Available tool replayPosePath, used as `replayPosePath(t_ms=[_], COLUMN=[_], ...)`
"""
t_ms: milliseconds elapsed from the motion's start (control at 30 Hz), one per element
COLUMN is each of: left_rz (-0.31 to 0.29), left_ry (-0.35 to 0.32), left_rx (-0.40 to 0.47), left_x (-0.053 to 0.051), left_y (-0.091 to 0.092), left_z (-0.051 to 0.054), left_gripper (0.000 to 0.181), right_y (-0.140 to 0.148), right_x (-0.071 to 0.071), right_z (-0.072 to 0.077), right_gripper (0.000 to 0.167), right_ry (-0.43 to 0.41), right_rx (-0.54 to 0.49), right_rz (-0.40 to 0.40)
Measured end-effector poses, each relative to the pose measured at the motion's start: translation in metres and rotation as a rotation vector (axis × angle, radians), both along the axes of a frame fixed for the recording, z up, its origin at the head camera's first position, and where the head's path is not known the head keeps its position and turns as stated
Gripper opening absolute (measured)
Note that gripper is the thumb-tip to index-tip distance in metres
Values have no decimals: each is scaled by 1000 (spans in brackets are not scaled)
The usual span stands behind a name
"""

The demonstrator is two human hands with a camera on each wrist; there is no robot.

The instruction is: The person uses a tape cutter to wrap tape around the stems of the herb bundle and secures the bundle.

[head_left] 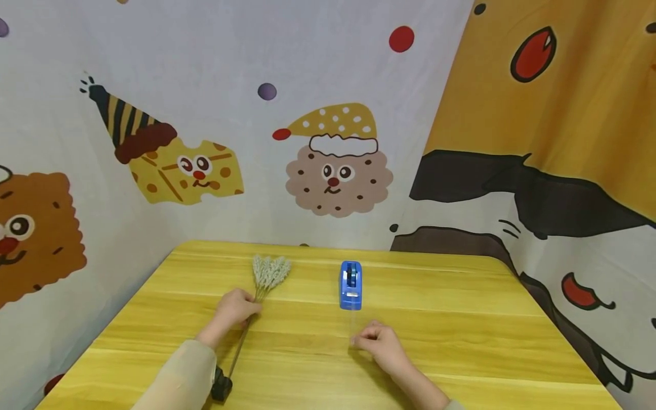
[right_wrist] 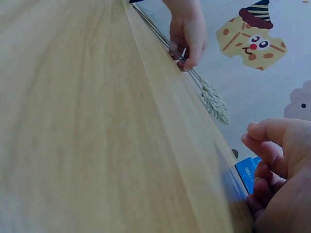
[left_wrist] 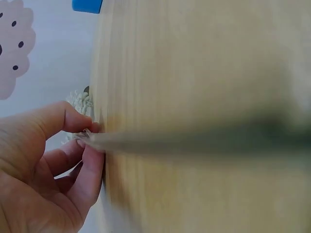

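- Pinched between thumb and fingers of the left hand (head_left: 237, 307), left of centre in the head view: a grass-like bunch (head_left: 270, 272), with thin, straight stems and fuzzy, pale grey-green heads fanned out above.
- At the stems' lower end, near the bottom edge: a black lump (head_left: 221, 388), too dark for its material to show.
- Just right of centre: a glossy blue tape dispenser (head_left: 351, 289), long and round-cornered.
- Running down from it: a thin, see-through tape strip (head_left: 353, 323), gripped at its end by the right hand's (head_left: 381, 345) fingertips.
- Underneath: a smooth, yellow, wood-grained table (head_left: 461, 330).
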State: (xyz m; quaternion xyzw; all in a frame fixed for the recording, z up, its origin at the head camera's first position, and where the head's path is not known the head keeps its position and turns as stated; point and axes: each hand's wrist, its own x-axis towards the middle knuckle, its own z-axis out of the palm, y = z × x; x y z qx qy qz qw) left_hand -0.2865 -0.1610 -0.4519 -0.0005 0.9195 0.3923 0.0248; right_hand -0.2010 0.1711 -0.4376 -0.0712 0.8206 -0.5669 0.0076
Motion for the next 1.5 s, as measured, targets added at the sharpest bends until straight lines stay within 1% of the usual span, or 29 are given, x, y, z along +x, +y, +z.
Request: replayPosePath(t_ms=[67, 133, 200, 233, 367, 433, 500, 600, 667, 733, 800, 867, 1000, 1067, 1167, 1233, 1333, 1500], left_rz=[4, 10, 11, 9, -19, -40, -72, -113, -142, -172, -227, -316, -519, -597, -692, -749, -838, -969], left_ry=[-32, -70, -111, -129, -181, -206, -220, -235, -228, -221, -210, -211, -263, -292, -307, -309, -315, -317], left_rx=[30, 65, 113, 139, 225, 276, 322, 380, 394, 391, 385, 391, 448, 465, 455, 444, 432, 424], left_x=[0, -1, -2, -3, -4, -4, -5, -5, -4, -1, 5, 12, 28, 36, 46, 51, 56, 63], left_y=[-1, -2, -3, -3, -4, -5, -5, -4, -3, -2, -4, -6, -11, -11, -10, -9, -7, -1], left_z=[1, 2, 1, 1, 3, 5, 8, 17, 25, 32, 37, 41, 46, 49, 54, 57, 60, 61], left_gripper=[41, 29, 15, 12, 15, 15, 16, 20, 21, 22, 25, 30, 28, 26, 30, 34, 36, 31], right_y=[0, 0, 2, 3, 9, 11, 13, 15, 15, 16, 16, 17, 19, 20, 22, 23, 23, 26], right_x=[0, 0, -4, -7, -17, -20, -21, -22, -22, -21, -21, -20, -18, -17, -18, -19, -22, -23], right_z=[1, -1, -8, -12, -29, -33, -34, -33, -31, -29, -27, -26, -23, -22, -18, -16, -13, -7], right_gripper=[8, 9, 9, 10, 10, 11, 13, 15, 16, 17, 18, 19, 20, 21, 23, 24, 24, 20], right_ry=[-2, 2, -6, -10, -27, -19, -17, -23, -40, -62, -84, -104, -126, -136, -151, -157, -160, -146], right_rx=[3, 6, 1, -2, -9, -4, -9, -13, -12, -5, -3, -2, 0, 5, 13, 17, 19, -2], right_rz=[1, 2, -4, -8, -20, -9, 7, 31, 38, 43, 48, 52, 57, 55, 57, 67, 78, 121])
